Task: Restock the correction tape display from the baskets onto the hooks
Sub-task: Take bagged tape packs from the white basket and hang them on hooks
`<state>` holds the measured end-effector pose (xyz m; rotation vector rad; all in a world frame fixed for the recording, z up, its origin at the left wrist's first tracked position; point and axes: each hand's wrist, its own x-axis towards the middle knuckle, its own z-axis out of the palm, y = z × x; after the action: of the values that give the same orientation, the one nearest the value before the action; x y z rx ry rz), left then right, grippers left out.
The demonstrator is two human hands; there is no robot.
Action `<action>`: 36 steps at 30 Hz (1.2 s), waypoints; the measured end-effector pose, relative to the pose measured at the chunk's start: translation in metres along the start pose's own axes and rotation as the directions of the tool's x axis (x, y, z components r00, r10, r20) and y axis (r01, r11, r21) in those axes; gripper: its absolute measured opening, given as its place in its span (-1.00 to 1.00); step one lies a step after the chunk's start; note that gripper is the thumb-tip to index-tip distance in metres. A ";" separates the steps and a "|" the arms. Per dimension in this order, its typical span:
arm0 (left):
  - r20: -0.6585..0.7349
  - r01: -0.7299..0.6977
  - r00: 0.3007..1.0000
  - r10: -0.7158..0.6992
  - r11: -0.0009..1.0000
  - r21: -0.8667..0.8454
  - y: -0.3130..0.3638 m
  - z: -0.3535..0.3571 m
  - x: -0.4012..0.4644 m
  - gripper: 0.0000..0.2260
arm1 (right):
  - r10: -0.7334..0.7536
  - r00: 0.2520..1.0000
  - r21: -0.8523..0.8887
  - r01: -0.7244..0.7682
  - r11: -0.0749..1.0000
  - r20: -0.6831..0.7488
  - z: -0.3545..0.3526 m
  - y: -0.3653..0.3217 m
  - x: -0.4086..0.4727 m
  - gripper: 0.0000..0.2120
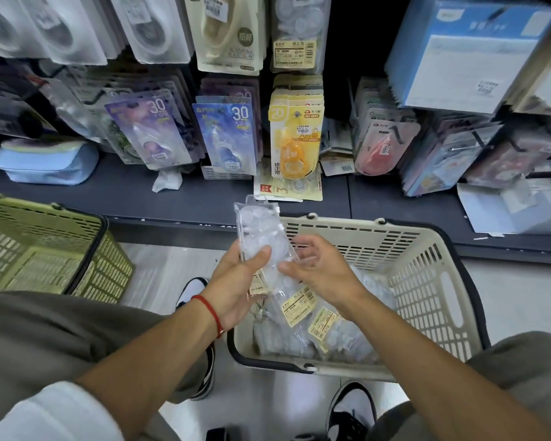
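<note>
My left hand (239, 281) grips a clear packet of correction tape refills (260, 230), held upright above the left rim of the beige basket (427, 281). My right hand (315, 265) is beside it, thumb and fingers curled at the packet's lower right edge. More clear packets with yellow labels (312, 326) lie piled in the basket. On the display above hang a matching clear packet (296, 30), a yellow tape pack (295, 138) and blue packs marked 30 (229, 135).
A green basket (45, 249) stands on the floor to the left. A dark shelf ledge (124, 192) runs below the hooks, with a light blue pouch (45, 163) on it. A blue box (465, 49) juts out at upper right. My shoes are on the floor below.
</note>
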<state>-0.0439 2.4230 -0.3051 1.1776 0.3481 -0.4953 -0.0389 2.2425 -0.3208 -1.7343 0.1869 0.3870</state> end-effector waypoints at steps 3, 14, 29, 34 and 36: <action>-0.096 -0.055 0.994 0.060 0.997 0.055 0.004 0.000 -0.001 -0.66 | 0.032 0.991 -0.012 -0.034 0.999 -0.130 -0.012 -0.001 0.006 -0.85; 0.041 0.137 0.989 -0.144 0.979 0.150 -0.015 0.006 -0.001 -0.41 | -0.017 0.990 -0.245 -0.018 0.969 -0.140 -0.031 0.038 0.024 -0.77; -0.093 0.061 0.994 -0.065 0.997 -0.044 0.002 -0.007 0.005 -0.43 | 0.099 0.992 -0.641 -0.125 0.758 -0.077 -0.091 0.023 0.031 -0.73; -0.082 -0.051 0.996 0.044 0.994 -0.094 0.010 0.000 0.003 -0.48 | -0.050 0.992 0.228 0.075 0.971 -0.114 -0.130 -0.053 -0.011 -0.45; -0.021 -0.106 0.994 0.105 0.988 -0.109 0.017 0.010 0.001 -0.51 | -0.105 0.994 0.360 0.111 0.926 -0.035 -0.115 -0.062 -0.020 -0.51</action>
<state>-0.0343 2.4182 -0.2885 1.0868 0.3202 -0.3708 -0.0194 2.1410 -0.2380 -1.3766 0.1613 0.2401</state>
